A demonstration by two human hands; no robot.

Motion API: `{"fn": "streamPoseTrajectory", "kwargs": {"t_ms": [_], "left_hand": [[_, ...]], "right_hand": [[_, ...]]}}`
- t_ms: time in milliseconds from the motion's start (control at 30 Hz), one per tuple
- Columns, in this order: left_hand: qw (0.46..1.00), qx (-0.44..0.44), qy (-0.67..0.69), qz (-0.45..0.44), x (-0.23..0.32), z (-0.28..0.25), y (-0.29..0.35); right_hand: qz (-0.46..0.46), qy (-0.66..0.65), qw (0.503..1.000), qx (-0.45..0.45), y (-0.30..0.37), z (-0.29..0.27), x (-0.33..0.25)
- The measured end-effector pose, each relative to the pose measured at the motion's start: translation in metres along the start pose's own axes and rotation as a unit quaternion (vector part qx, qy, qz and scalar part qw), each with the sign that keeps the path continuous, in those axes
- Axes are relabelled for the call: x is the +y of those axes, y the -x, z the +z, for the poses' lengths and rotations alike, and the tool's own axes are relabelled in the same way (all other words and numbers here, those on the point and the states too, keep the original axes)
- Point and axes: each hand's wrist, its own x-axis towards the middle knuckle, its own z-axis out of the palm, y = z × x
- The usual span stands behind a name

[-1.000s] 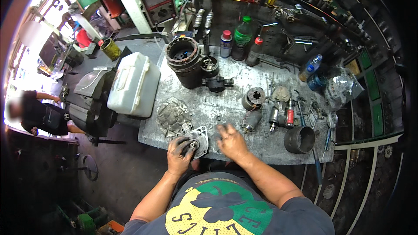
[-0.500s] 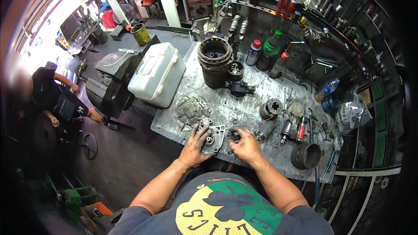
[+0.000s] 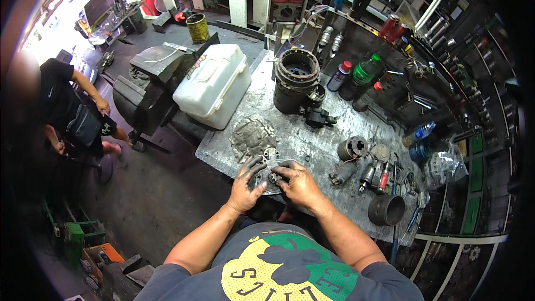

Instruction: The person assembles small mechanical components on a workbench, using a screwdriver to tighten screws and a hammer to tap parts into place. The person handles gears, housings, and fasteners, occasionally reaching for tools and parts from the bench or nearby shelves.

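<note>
A flat metal end cover (image 3: 271, 163) with an eared rim lies at the bench's near edge. My left hand (image 3: 246, 188) grips its left side, fingers on the far rim and thumb near the middle. Closed in a pinch, my right hand (image 3: 299, 185) holds a small gear (image 3: 275, 177) over the cover's centre; my fingers partly hide both. Whether the gear touches the cover, I cannot tell. A crumpled grey cloth (image 3: 252, 136) lies just beyond the cover.
A dark cylindrical motor housing (image 3: 290, 90) stands farther back, beside a white plastic case (image 3: 214, 86) and a vise (image 3: 146, 81). At right lie a small motor part (image 3: 344, 173), hand tools (image 3: 383, 178) and a metal ring (image 3: 386, 210). Another person (image 3: 69, 100) is at far left.
My right hand has moved left from beside the cover to over its centre, carrying the small gear. My left hand stays on the cover. The view has shifted slightly.
</note>
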Motion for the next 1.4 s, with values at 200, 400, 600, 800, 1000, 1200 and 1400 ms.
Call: {"fn": "streamPoseTrajectory", "kwargs": {"t_ms": [200, 400, 600, 800, 1000, 1200, 1400], "left_hand": [[0.999, -0.002, -0.05, -0.01, 0.009, 0.012, -0.006], [0.996, -0.009, -0.087, 0.006, 0.012, 0.017, -0.01], [0.998, -0.025, -0.058, -0.015, 0.013, 0.01, -0.016], [0.995, -0.031, -0.1, 0.007, 0.019, 0.008, -0.017], [0.991, -0.057, -0.12, 0.001, 0.013, 0.005, -0.016], [0.99, 0.035, -0.014, -0.133, 0.001, 0.006, -0.006], [0.939, -0.023, 0.16, -0.302, 0.004, 0.012, -0.006]], "right_hand": [[0.024, -0.002, 0.999, 0.046, 0.004, 0.002, 0.003], [0.012, -0.062, 0.996, 0.06, 0.004, 0.012, 0.018], [0.021, -0.054, 0.998, 0.031, -0.002, 0.006, 0.019], [0.006, -0.046, 0.998, 0.045, 0.006, 0.009, 0.023], [0.016, -0.068, 0.996, 0.063, 0.008, 0.023, 0.035], [0.109, -0.064, 0.98, 0.151, 0.049, 0.014, 0.048], [0.243, -0.234, 0.94, 0.045, 0.059, 0.022, 0.075]]}}
